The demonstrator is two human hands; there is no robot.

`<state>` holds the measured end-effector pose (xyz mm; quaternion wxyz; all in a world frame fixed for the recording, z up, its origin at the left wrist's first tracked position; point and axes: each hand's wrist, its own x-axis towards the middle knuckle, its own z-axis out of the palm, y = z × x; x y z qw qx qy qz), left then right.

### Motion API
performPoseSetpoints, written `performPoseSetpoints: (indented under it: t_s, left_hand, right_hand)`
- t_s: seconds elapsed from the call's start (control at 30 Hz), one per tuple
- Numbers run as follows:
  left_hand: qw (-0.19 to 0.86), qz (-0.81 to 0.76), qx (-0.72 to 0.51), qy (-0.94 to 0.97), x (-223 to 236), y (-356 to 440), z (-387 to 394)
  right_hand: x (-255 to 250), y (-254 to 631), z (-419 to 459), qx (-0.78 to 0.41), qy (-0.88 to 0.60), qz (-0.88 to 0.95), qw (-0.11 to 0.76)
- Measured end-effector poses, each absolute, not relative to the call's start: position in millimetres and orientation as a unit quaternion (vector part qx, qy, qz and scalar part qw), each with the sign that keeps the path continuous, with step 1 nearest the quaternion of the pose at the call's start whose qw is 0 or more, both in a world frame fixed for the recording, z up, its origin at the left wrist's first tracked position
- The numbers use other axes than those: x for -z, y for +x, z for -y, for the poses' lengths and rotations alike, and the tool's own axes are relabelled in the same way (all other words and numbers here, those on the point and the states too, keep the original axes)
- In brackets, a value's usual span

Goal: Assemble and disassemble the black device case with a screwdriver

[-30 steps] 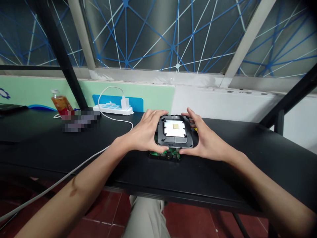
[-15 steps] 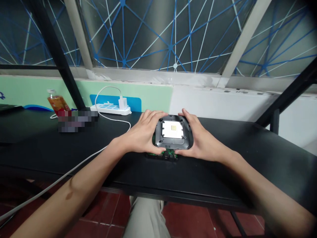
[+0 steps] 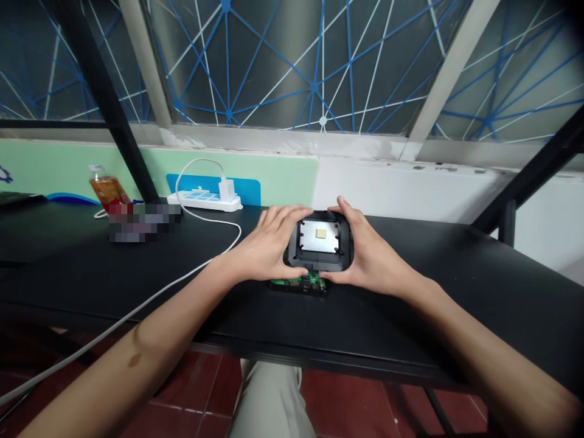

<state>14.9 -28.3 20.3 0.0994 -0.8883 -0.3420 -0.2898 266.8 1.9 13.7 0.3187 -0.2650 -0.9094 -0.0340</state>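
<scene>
Between my two hands is a black square plastic cover with rounded corners, its inner side facing me. A silvery metal plate with a small yellowish pad is set in its middle. My left hand grips the cover's left side, fingers over the far edge and thumb along the near edge. On the right side, my right hand holds it the same way. Just below the cover a green circuit board in a black base lies on the table, partly hidden by the cover and my left hand.
A white power strip with a plugged-in charger stands at the back of the black table. Its white cable runs past my left forearm. A drink pouch and a blurred-out item are at the back left.
The cover has tilted slightly and shifted a little away from me in my hands. More of the circuit board's near edge now shows, and the metal plate reflects less glare.
</scene>
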Motion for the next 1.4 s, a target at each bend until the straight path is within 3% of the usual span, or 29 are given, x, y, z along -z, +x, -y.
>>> performPoseSetpoints:
  t_s: [0.87, 1.17, 1.4]
  left_hand:
    - [0.119, 0.334, 0.341, -0.87, -18, 16, 25]
    - [0.168, 0.304, 0.332, -0.877, -14, 22, 28]
    - [0.099, 0.292, 0.379, -0.873, -16, 26, 30]
  right_hand:
    - [-22, 266, 6, 0.039, -0.266, 0.909, 0.317]
    - [-20, 254, 15, 0.11, -0.23, 0.9, 0.353]
    - [-22, 252, 20, 0.067, -0.227, 0.909, 0.342]
